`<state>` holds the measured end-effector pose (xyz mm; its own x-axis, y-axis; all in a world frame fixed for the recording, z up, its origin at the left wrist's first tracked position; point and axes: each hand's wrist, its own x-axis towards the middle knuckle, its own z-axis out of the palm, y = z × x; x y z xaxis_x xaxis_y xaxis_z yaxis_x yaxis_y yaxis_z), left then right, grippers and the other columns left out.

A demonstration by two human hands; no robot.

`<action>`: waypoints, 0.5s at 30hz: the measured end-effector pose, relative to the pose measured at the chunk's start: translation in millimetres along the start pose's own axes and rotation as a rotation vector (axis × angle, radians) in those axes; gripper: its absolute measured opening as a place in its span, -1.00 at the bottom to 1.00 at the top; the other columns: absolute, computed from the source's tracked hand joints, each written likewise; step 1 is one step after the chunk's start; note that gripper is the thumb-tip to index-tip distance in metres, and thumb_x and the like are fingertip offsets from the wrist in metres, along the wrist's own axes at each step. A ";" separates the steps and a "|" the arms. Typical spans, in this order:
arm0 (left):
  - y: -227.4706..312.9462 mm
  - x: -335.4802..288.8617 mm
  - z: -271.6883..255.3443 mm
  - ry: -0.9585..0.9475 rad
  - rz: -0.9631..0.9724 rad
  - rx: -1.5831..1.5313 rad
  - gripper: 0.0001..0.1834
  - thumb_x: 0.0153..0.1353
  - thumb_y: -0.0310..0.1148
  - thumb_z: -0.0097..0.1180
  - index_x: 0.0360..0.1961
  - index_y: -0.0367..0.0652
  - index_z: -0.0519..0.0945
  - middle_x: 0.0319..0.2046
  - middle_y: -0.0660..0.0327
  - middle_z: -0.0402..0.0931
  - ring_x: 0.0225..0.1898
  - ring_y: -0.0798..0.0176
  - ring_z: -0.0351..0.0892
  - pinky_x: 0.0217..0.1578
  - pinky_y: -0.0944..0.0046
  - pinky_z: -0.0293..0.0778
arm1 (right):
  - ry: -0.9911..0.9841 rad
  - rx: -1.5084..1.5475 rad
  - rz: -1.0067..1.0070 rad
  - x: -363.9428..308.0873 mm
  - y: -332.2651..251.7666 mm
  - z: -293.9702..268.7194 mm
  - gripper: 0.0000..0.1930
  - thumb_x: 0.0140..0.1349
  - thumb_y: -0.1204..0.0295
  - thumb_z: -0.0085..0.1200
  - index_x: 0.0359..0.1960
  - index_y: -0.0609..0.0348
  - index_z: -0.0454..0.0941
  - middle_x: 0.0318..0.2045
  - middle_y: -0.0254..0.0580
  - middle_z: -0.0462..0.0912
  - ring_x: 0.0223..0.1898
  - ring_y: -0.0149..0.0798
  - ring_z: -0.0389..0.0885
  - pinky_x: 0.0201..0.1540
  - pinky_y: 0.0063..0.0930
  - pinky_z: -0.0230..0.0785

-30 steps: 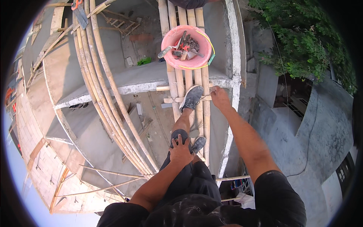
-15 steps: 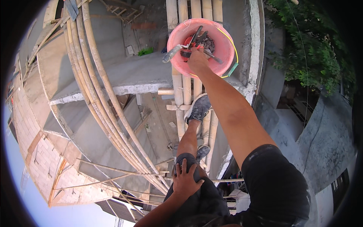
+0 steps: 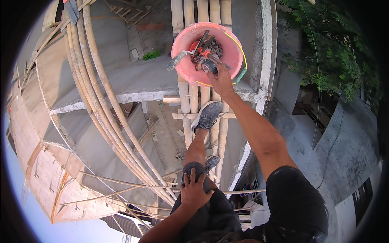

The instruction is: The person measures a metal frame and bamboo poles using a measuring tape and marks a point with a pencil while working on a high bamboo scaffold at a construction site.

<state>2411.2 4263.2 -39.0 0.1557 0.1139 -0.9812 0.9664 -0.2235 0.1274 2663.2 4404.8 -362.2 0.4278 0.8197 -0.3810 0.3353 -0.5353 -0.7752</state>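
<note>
In the head view, your right hand (image 3: 222, 81) grasps a dark object (image 3: 209, 65) within the near side of the pink bucket (image 3: 186, 72) on bamboo poles (image 3: 194, 98); nearer you than the bucket, your left hand (image 3: 195, 192) rests spread on your knee (image 3: 194, 167).

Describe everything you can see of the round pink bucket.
The round, open-topped pink bucket, plastic by its look, stands on pale round bamboo poles. A thin yellow handle with a green grip lies along its right and near sides. Inside are jumbled tools and grey rubble-like bits; a grey, crusted tool handle juts over the left rim. The person's right hand reaches inside over the near rim; whether it holds anything is unclear.
</note>
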 end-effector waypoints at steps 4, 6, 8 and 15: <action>7.4 -0.2 -3.3 0.009 0.000 0.063 -0.10 -0.02 0.12 0.43 0.36 0.19 0.38 0.50 -0.04 0.02 0.47 -0.36 0.04 0.26 -0.37 0.30 | -0.052 0.683 0.408 -61.5 -9.2 -44.4 -0.62 0.34 0.32 0.20 0.10 0.26 0.50 -0.16 -0.08 0.71 -0.27 -0.22 0.70 -0.18 -0.37 0.55; 10.0 -1.2 -2.8 0.002 -0.013 0.093 -0.11 -0.02 0.11 0.43 0.35 0.17 0.39 0.50 -0.04 0.04 0.47 -0.35 0.06 0.23 -0.36 0.34 | -0.024 1.027 0.527 -91.7 -23.1 -69.0 -0.58 0.36 0.30 0.22 0.14 0.25 0.46 -0.26 -0.17 0.71 -0.33 -0.32 0.71 -0.25 -0.44 0.57; 11.8 -4.0 -2.3 0.019 -0.002 0.118 -0.11 -0.02 0.11 0.44 0.35 0.15 0.40 0.49 -0.04 0.06 0.47 -0.34 0.08 0.22 -0.35 0.35 | -0.032 1.066 0.559 -117.8 -37.0 -91.8 -0.56 0.37 0.30 0.21 0.17 0.25 0.44 -0.27 -0.18 0.72 -0.35 -0.31 0.71 -0.25 -0.44 0.58; 30.2 -9.6 0.8 0.053 0.019 0.240 -0.13 -0.01 0.07 0.43 0.35 0.11 0.41 0.49 -0.03 0.11 0.47 -0.28 0.10 0.22 -0.34 0.37 | -0.062 1.142 0.744 -201.5 -48.2 -145.9 -0.71 0.26 0.40 0.20 -0.08 0.23 0.43 -0.31 -0.08 0.71 -0.43 -0.25 0.72 -0.35 -0.41 0.59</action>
<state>2438.8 4254.6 -25.8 0.1895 0.1565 -0.9693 0.8881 -0.4485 0.1012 2683.3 4235.6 -174.6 0.1535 0.4379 -0.8858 -0.8429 -0.4098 -0.3486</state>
